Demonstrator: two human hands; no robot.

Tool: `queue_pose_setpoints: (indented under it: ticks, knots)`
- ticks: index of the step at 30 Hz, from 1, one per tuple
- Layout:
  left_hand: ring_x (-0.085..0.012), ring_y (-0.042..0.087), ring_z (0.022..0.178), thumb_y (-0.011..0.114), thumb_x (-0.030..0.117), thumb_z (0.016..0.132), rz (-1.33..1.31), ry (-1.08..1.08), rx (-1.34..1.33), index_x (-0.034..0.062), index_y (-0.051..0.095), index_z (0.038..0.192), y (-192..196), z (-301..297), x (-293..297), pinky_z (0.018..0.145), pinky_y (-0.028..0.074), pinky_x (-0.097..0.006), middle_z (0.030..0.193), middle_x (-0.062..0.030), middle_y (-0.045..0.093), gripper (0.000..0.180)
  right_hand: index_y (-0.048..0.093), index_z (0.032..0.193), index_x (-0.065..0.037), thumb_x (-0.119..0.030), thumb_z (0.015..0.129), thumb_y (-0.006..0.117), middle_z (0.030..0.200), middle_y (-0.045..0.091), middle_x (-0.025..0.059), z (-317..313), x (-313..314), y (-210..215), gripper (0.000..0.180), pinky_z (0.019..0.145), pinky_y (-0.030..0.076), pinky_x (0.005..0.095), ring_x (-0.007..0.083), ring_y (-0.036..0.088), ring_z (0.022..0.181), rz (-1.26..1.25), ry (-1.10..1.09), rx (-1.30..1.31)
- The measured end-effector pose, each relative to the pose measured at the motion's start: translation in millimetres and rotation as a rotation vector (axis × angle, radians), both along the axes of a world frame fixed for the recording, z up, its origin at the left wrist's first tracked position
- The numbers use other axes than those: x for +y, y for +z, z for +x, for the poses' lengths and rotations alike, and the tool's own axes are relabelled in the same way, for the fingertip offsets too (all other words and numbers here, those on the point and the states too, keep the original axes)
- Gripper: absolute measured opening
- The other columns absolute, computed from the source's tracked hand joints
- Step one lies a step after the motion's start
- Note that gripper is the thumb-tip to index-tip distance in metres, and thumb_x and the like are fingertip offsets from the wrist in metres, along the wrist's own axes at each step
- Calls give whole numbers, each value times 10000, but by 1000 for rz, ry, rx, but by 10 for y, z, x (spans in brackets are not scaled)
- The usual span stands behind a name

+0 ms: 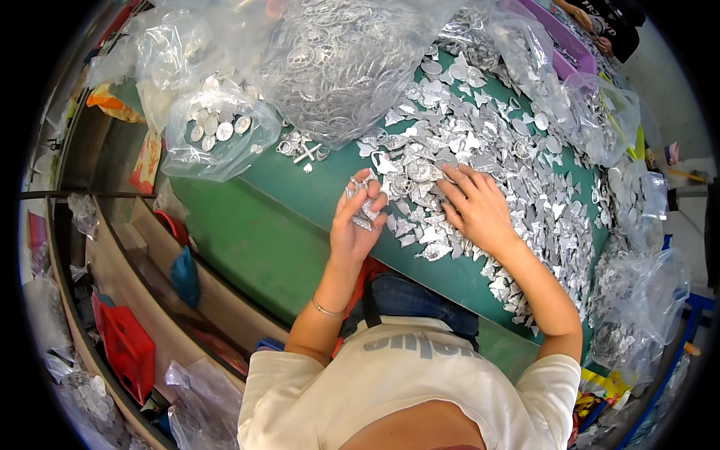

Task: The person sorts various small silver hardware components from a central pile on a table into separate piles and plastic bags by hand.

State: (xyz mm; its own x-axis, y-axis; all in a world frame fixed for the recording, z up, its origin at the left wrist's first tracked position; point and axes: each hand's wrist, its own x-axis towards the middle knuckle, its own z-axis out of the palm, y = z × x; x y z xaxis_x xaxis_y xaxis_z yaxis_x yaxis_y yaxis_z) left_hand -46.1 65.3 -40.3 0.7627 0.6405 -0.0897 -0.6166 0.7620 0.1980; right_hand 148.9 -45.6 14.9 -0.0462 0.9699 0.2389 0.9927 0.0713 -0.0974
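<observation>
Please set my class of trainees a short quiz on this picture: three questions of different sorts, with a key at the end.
1. Open question: What does the left hand hold?

2. True or false: The right hand is at the loose heap of silver-coloured pieces.

3. Multiple choice: In the picture, where is the clear bag of round pieces in relation to the left hand?
A) below and to the right
B) above and to the left
C) directly below

Key:
1. Small silver-coloured pieces, held in the fingers.
2. True.
3. B.
</observation>
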Motion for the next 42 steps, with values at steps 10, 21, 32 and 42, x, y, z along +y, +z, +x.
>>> queue_pose_setpoints:
  ticks: [10,21,32,42]
  knots:
    - [-123,401,746,479,81,892,-10,-2,-2,79,415,1201,32,15,-15,535,396,-215,898,-43,424,316,552,950,-67,-211,765,656,1014,563,59,183,14,109,256,735,386,345,232,516,970,134,-46,30]
    - [-123,404,748,489,82,885,-12,11,30,90,423,1197,28,28,-30,539,394,-216,900,-42,424,318,491,1166,-49,-255,709,692,1222,449,156,189,22,127,540,940,329,456,349,416,1122,147,-137,128]
    - [-128,408,751,503,92,878,0,13,41,91,427,1206,40,19,-28,540,396,-224,907,-42,432,337,581,1007,-77,-193,716,670,1101,499,155,327,166,-164,325,869,391,431,339,470,1031,215,-171,192]
    - [-123,408,732,517,97,867,-46,42,40,91,425,1195,37,38,1,529,385,-228,864,-36,428,341,601,917,-49,-63,750,632,988,542,118,727,220,-24,171,794,424,365,297,521,946,259,-367,509]
